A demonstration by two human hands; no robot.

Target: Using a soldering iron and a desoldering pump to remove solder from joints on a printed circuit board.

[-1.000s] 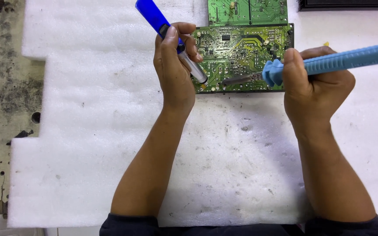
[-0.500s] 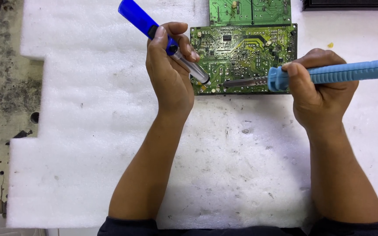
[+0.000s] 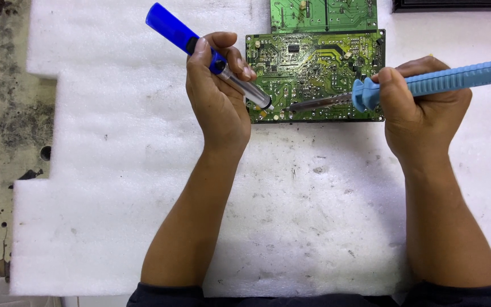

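Observation:
A green circuit board (image 3: 319, 68) lies solder side up on a white foam sheet (image 3: 115, 170). My left hand (image 3: 217, 96) grips a blue and silver desoldering pump (image 3: 200, 48), its tip pointing down at the board's lower left edge. My right hand (image 3: 421, 113) holds a light blue soldering iron (image 3: 456, 79), whose metal tip rests on the board's lower edge, close to the pump's tip.
A second green circuit board (image 3: 325, 14) lies just beyond the first. A dark object (image 3: 456, 4) sits at the top right edge. A stained, worn tabletop (image 3: 21, 113) shows at the left of the foam.
Both hands have shifted slightly left over the board, and the pump and the iron tips stay close together at its lower edge.

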